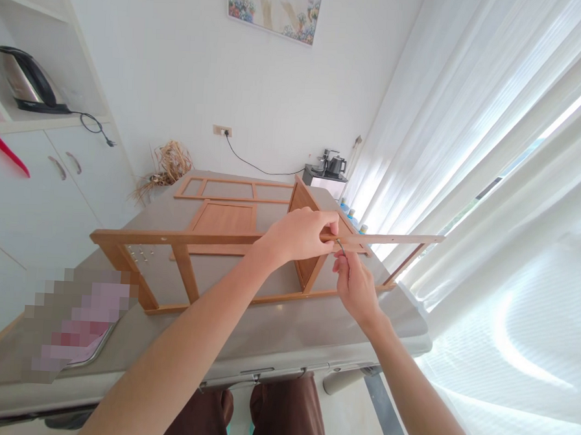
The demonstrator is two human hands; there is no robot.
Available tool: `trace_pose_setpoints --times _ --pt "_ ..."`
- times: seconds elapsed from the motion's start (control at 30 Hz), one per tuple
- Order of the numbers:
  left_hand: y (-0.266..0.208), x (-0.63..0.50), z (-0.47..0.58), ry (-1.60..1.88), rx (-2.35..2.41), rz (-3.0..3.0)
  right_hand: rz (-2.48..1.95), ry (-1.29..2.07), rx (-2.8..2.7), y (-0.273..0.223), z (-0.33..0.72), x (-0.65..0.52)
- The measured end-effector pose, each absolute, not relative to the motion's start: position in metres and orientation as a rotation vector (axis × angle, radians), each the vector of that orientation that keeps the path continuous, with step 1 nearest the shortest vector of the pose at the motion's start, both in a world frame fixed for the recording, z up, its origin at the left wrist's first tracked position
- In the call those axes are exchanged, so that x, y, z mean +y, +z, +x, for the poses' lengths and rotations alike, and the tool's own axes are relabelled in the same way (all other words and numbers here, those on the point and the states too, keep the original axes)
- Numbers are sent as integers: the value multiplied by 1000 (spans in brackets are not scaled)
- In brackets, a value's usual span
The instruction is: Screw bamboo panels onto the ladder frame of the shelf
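A wooden frame (221,239) with crossbars stands on its long edge across the grey table, a wooden panel (308,270) set against its middle. My left hand (303,233) grips the frame's top rail near that panel, thumb and fingers closed around it. Just below and to the right, my right hand (354,279) pinches a thin, bent metal tool that looks like an Allen key (340,247). The tool's upper end meets the rail beside my left fingertips. Whatever fastener is there is hidden by the fingers.
Behind the frame lie another wooden frame (228,189) and a flat wooden panel (225,219). Several small metal pieces (142,254) lie on the table (275,324) at left. A pixelated object covers the table's left front. White curtains (469,155) hang at right.
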State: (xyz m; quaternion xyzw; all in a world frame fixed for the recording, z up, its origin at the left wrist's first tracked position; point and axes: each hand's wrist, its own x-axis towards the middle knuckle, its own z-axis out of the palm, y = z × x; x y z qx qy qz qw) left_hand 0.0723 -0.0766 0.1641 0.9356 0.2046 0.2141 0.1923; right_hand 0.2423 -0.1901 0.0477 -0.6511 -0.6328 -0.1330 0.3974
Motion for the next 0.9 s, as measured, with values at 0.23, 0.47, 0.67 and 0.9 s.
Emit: trace_pose_setpoints --times 0.23,0.47,0.67,0.9 --pt "163 -76 72 600 573 2613 -1661 -389 -1623 50 254 -196" --pt "161 -75 74 618 547 2619 -1686 -457 -1718 59 259 -199" --pt "162 -75 73 616 557 2619 -1686 -530 -1733 66 258 -198" --pt "163 -75 73 627 558 2625 -1700 -598 -1749 68 262 -199"
